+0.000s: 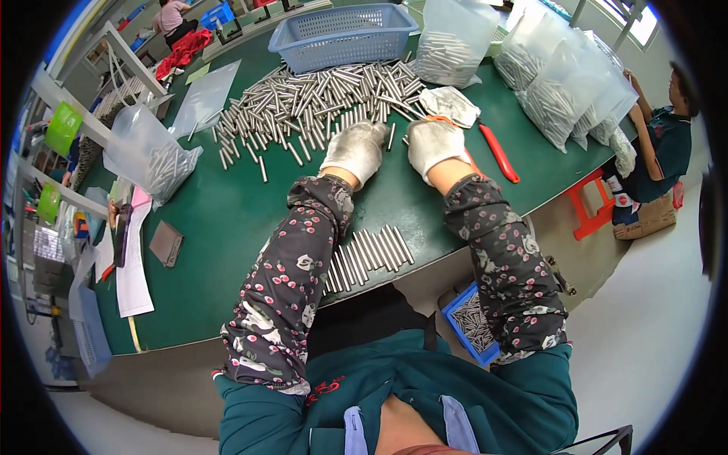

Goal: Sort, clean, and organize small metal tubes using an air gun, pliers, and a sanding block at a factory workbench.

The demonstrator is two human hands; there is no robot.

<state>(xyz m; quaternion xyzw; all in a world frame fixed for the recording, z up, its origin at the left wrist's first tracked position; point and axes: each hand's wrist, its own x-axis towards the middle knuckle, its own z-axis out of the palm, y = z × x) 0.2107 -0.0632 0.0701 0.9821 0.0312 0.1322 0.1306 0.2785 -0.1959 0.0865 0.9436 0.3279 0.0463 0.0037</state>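
Both my hands wear whitish work gloves, dirty at the fingers. My left hand (353, 154) is closed at the near edge of a heap of short steel rods (303, 102); its fingertips are hidden, and so is whatever they hold. To its right, my right hand (435, 147) is also closed, with a rod end showing at its left side; its grip is hidden. A single rod (391, 137) lies between the hands. Close to my right hand lies a red-handled tool (498, 154), partly covered by a white cloth (450, 105). Nearer me, several rods (368, 256) lie side by side in a row.
A blue perforated basket (343, 38) stands behind the heap. Bags of rods (557, 98) stand at the right, another bag (155, 155) at the left. A small block (165, 243) and papers (135, 265) lie left. Below the table edge is a blue bin (472, 322). Another person (667, 144) sits right.
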